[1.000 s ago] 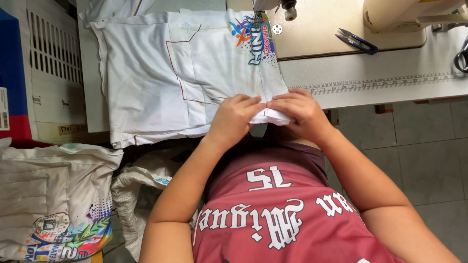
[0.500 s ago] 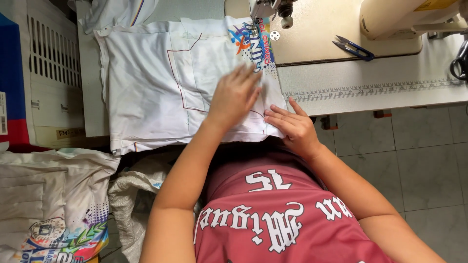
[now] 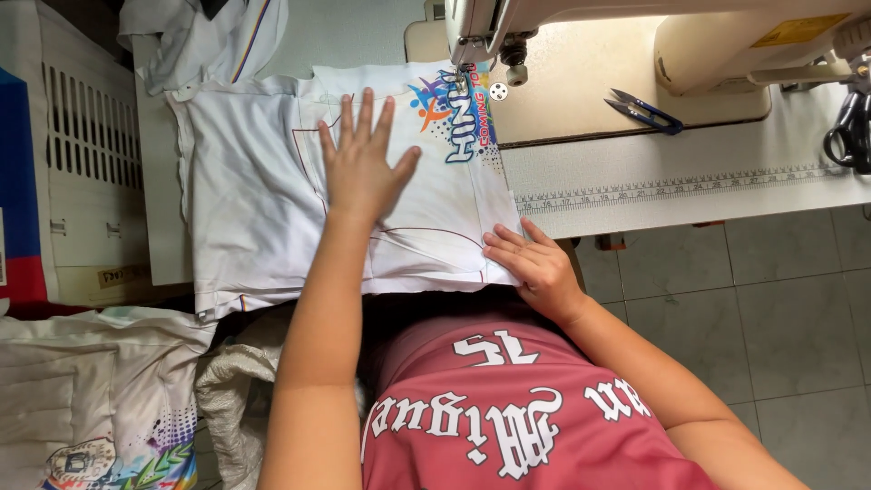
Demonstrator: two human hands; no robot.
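A white garment piece with a colourful print (image 3: 272,191) lies flat on the sewing table, its far right corner under the needle of the cream sewing machine (image 3: 581,27). My left hand (image 3: 363,163) presses flat on the middle of the cloth, fingers spread. At the cloth's near right corner by the table edge rests my right hand (image 3: 531,263), fingers together on the fabric. Neither hand grips anything.
Small blue-handled thread snips (image 3: 644,111) lie on the machine bed. A printed ruler strip (image 3: 689,186) runs along the table front. Dark scissors (image 3: 848,132) sit far right. More white cloth is piled at the back left (image 3: 200,41) and at lower left (image 3: 91,399). A white slatted crate (image 3: 86,136) stands left.
Both hands were bunched together at the cloth's near edge. The left hand has slid forward and spread flat on the fabric; the right stays at the near corner. The cloth now lies smoother.
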